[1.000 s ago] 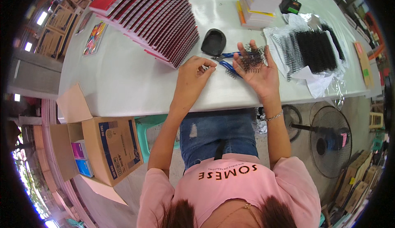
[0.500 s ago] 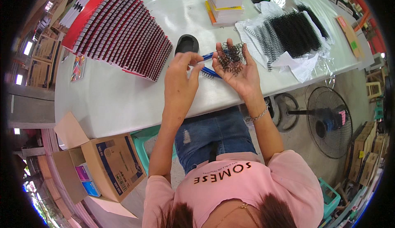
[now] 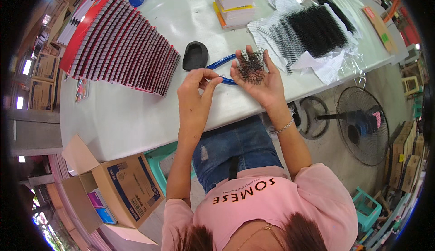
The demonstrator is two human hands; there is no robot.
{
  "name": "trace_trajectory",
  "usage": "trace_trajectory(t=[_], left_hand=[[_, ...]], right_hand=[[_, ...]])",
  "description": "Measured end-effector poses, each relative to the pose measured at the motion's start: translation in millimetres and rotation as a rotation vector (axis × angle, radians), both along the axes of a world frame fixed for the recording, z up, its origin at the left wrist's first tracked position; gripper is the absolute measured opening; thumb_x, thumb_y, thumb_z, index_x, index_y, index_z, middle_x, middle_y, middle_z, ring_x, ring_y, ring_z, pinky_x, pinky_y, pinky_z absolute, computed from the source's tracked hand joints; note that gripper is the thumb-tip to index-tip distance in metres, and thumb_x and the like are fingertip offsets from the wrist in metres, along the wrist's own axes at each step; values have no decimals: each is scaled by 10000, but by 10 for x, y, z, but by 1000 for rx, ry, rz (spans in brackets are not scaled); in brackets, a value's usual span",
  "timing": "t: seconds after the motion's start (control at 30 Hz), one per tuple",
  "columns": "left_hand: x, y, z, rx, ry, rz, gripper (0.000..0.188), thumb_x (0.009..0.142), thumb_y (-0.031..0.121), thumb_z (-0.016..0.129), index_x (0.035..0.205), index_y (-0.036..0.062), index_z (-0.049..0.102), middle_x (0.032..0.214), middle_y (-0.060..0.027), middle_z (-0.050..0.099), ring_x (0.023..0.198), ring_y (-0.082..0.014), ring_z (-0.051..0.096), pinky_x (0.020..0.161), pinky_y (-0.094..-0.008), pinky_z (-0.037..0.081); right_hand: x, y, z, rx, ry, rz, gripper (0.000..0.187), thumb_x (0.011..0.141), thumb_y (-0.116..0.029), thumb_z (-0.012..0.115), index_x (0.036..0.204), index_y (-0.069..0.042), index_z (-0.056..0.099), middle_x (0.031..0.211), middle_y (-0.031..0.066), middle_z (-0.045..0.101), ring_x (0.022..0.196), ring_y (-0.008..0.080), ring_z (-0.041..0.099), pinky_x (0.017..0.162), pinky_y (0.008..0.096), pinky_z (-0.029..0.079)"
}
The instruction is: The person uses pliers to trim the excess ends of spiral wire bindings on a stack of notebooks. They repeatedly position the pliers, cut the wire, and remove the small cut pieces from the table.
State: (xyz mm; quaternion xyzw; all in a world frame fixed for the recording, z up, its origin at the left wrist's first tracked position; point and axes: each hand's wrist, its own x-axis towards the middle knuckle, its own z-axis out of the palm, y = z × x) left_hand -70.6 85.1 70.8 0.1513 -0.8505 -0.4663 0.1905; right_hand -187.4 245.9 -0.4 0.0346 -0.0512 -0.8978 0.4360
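My right hand (image 3: 265, 86) is palm up above the table's near edge, cradling a loose clump of short black wire coils (image 3: 252, 68) with its fingers partly raised around it. To its left, my left hand (image 3: 195, 98) has thumb and forefinger pressed together at the end of a blue handle. Whether they grip that handle or a tiny piece there, I cannot make out. The blue-handled tool (image 3: 222, 61) lies on the table, its two handles spread and its head hidden behind my right hand. Just beyond my left hand sits a small black tray (image 3: 195, 57).
Red-backed, wire-bound books (image 3: 120, 43) are piled at the left. Long black binding coils (image 3: 312, 31) lie on white paper at the right. A stack of paper blocks (image 3: 233, 6) stands at the back. Below are an open carton (image 3: 131, 187) and a fan (image 3: 360, 126).
My left thumb and forefinger have closed together near the blue handle's end. A small coil that lay beside that handle no longer shows. The whole view has shifted slightly.
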Motion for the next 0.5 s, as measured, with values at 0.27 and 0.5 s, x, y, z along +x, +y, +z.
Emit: trace_trajectory(t=[0.27,0.5], left_hand=[[-291,265,251,-269,323,-98,184,825,108,810,990,53,749,1074,-92,689,1039,-226,651,908,-331,494],[-410,-220,-206,-512,-69,149,376,971,307,670,1293,112,660,1220,-111,649,1154,-284,620,1038,-419,448]], right_hand=[[156,231,128,-118,-126,60,527,1049,-504,494,1348,-86,609,1365,185,579,1230,385,524,1081,539,429],[417,1628,200,-52,-139,-294,469,1042,-419,552,1356,-75,601,1408,202,538,1260,382,504,1062,512,471]])
